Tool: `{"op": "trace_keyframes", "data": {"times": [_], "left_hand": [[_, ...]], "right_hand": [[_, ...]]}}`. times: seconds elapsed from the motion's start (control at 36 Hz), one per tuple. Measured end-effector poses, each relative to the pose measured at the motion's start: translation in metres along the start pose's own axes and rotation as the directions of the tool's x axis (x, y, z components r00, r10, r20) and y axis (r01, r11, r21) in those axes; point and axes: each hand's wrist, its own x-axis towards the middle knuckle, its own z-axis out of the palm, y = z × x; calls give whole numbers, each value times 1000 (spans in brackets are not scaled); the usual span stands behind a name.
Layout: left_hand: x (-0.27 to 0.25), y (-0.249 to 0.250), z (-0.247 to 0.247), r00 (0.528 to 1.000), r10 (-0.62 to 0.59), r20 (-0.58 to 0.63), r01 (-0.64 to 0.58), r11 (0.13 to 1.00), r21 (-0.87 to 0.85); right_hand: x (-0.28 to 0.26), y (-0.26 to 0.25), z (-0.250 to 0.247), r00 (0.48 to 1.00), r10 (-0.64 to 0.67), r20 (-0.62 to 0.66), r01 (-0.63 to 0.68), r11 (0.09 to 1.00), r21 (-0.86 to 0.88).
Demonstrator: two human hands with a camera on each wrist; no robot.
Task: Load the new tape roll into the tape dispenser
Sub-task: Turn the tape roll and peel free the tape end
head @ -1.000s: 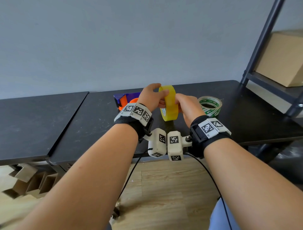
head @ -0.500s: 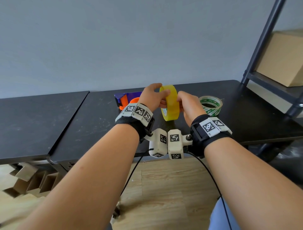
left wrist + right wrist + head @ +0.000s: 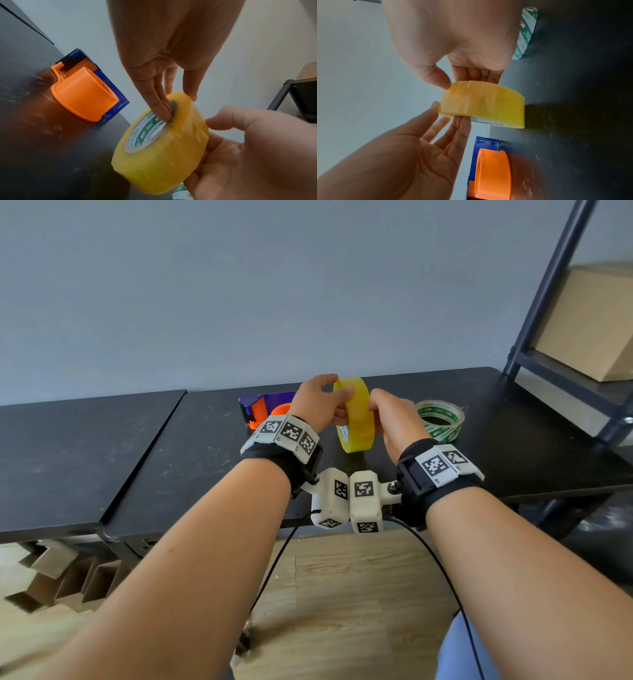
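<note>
A yellow tape roll (image 3: 356, 419) stands on edge just above the black table (image 3: 205, 460), held between both hands. My left hand (image 3: 322, 402) has fingers hooked into the roll's core (image 3: 164, 112) and its thumb on the outer rim. My right hand (image 3: 394, 419) pinches the roll's other side, thumb on the yellow band (image 3: 484, 105) and fingers behind it. The blue and orange tape dispenser (image 3: 263, 405) lies on the table behind my left hand, its orange hub (image 3: 85, 93) bare. From the right wrist view the dispenser (image 3: 493, 173) sits just left of the roll.
A thin, green-printed tape roll (image 3: 440, 419) lies flat on the table right of my right hand. A dark metal shelf frame (image 3: 548, 302) with a cardboard box (image 3: 596, 326) stands at the far right. A second black tabletop (image 3: 68, 446) adjoins on the left.
The yellow roll has turned slightly between my hands. Both hands stay almost where they were.
</note>
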Motion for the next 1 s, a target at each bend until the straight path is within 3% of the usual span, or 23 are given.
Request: {"op": "trace_keyframes", "data": {"times": [0.33,0.56,0.69,1.0], "left_hand": [[0,-2,1,1000,-8,-9,8,1000,-23],[5,-4,-7,992,-84,-93,63,977,-204],[8,-2,-7,987,-106,-122,79,974,-212],[7,1,-10,987,-101,-126,72,974,-214]], "right_hand": [[5,8,-2,999,1,38,-1,1000,6],[-4,10,-4,986,-92,137,86,995,46],[-3,12,-7,971,-154,183,146,988,57],[-1,13,-8,950,-157,269,151,988,44]]}}
